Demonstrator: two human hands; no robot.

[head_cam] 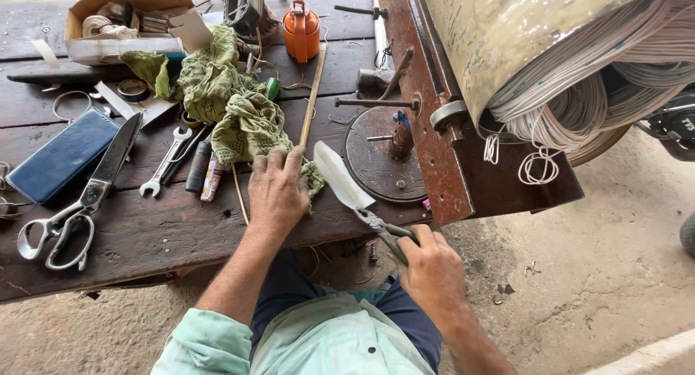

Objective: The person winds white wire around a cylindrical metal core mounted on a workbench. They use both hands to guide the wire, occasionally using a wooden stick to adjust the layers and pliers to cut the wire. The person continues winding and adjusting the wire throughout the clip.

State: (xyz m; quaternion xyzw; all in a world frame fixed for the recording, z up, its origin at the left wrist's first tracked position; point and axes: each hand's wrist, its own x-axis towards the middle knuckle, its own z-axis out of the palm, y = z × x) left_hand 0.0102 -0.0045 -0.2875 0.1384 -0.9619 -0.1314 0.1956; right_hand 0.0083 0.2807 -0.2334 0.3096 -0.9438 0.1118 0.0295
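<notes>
Right hand (433,268) clenched round the dark handles of a pair of pliers (384,229), held off the near edge of the wooden counter (166,234). Pliers' nose grips a white, leaf-shaped strip (340,176) that angles up and away from that hand, toward the left hand.

Left hand (277,190) lies palm down on the counter, fingers curled onto the lower fold of a green cloth (232,103); whether it actually pinches the cloth cannot be told. A thin wooden stick (313,94) runs away from the fingertips, between the two hands' lines.

Left of the left hand: two small cylinders side by side, then an open-ended spanner (165,161), then large scissors (76,208) with blades pointing away, and a dark blue flat case (64,156) beyond them.

Beyond the right hand: a rusty round plate (380,158) with a short post, touching a rust-brown frame. Farther off, past the cloth, an orange oil can (301,33). Up and right of the right hand, a drum wound with pale wire (579,93).
</notes>
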